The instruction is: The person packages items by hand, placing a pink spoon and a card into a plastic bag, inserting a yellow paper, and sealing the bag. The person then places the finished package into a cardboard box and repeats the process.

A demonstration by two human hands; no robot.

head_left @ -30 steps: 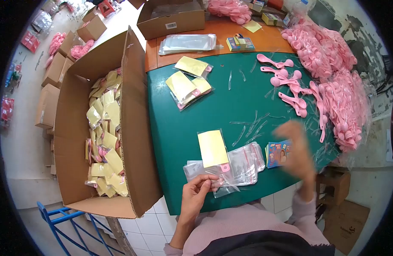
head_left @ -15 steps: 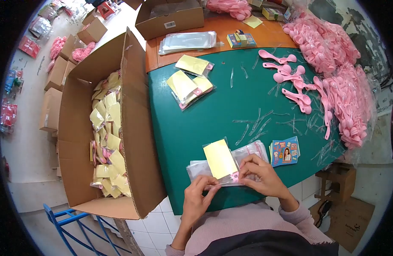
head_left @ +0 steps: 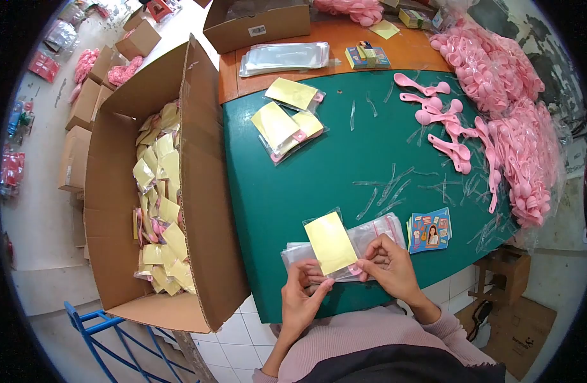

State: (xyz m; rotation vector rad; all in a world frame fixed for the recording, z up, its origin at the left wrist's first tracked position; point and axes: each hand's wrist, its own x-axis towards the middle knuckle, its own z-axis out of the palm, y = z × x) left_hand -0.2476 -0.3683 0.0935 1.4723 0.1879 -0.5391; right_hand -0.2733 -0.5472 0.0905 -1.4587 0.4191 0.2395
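Observation:
In front of me is a clear plastic bag [head_left: 335,216] with a yellow card [head_left: 330,242] inside; a bit of a pink spoon [head_left: 355,270] shows at its lower right corner. My left hand [head_left: 303,293] grips the bag's lower left edge, its fingers partly behind the clear plastic. With thumb and fingertips, my right hand [head_left: 392,269] pinches the lower right corner beside the spoon. Beneath the packet lies a stack of flat clear bags [head_left: 379,230]. A pile of blue printed cards [head_left: 429,231] sits just right of the stack.
Several filled packets [head_left: 275,127] lie toward the back left of the green table [head_left: 274,204]. Loose pink spoons [head_left: 452,153] and plastic strips [head_left: 389,185] are on the right, beside bulky bags of spoons [head_left: 523,159]. A tall carton [head_left: 207,191] full of packets stands left.
The packet has been raised slightly and tilted toward me. My left fingers have moved from a pinch at the bag's edge to behind the plastic. My right hand keeps its corner.

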